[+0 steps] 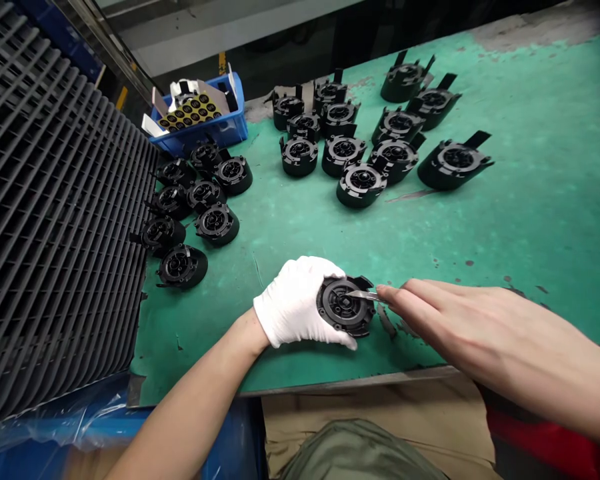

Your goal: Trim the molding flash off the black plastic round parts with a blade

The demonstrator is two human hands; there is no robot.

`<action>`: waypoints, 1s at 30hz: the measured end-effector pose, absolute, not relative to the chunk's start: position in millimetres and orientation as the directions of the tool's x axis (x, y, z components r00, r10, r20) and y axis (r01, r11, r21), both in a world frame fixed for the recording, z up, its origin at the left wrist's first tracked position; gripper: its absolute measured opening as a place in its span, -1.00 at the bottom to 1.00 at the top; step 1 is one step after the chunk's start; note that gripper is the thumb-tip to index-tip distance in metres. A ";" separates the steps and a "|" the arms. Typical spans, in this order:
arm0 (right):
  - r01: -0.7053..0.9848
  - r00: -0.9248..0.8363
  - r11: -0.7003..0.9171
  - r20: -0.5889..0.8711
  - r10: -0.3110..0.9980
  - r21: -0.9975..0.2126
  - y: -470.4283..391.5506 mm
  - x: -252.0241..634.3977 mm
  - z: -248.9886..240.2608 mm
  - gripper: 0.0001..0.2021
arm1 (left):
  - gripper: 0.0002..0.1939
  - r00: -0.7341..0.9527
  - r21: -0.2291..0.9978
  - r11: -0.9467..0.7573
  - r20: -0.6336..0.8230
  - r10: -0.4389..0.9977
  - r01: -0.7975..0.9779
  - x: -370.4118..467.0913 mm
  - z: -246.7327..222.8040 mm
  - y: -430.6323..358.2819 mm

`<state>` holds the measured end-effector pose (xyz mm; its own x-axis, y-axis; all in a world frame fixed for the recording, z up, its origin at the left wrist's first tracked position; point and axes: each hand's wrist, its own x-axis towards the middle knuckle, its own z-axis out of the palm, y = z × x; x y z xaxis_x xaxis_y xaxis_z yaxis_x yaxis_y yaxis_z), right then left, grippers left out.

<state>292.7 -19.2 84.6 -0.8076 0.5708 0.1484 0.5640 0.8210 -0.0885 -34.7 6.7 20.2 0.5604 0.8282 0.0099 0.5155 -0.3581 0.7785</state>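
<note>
Near the front edge of the green table (280,233), my left hand (303,303), in a white glove, grips a round black plastic part (344,308) from its left side. The part's ringed face is turned up. My bare right hand (430,313) comes in from the right with its fingers closed on a thin metal blade tool (365,295). The tool's tip lies over the inner rings of the part, near the centre. The tool's rear end is hidden under my fingers.
Several similar black parts stand at the left (217,223) and at the back (361,183). A blue bin (230,127) with a sheet of round stickers (190,113) sits at the back left. Dark slatted racks (55,200) rise along the left edge.
</note>
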 end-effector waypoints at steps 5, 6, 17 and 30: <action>0.486 -0.851 0.872 0.195 0.487 -0.058 -7.1 292.3 93.8 -0.60 | -0.01 0.573 0.775 -0.355 -0.011 0.820 0.523 -34.9 21.5 7.4; 0.487 -0.850 0.871 0.195 0.489 -0.062 -6.3 292.6 93.1 -0.60 | -0.02 0.575 0.772 -0.359 -0.009 0.818 0.524 -35.0 21.5 7.3; 0.399 -0.897 0.908 0.154 0.415 -0.124 17.5 306.7 76.1 -0.70 | -0.09 0.577 0.781 -0.346 -0.022 0.816 0.520 -33.9 26.9 8.1; 0.403 -0.888 0.905 0.182 0.422 -0.133 13.4 299.8 78.2 -0.66 | -0.09 0.583 0.776 -0.343 -0.039 0.811 0.529 -34.0 28.3 8.2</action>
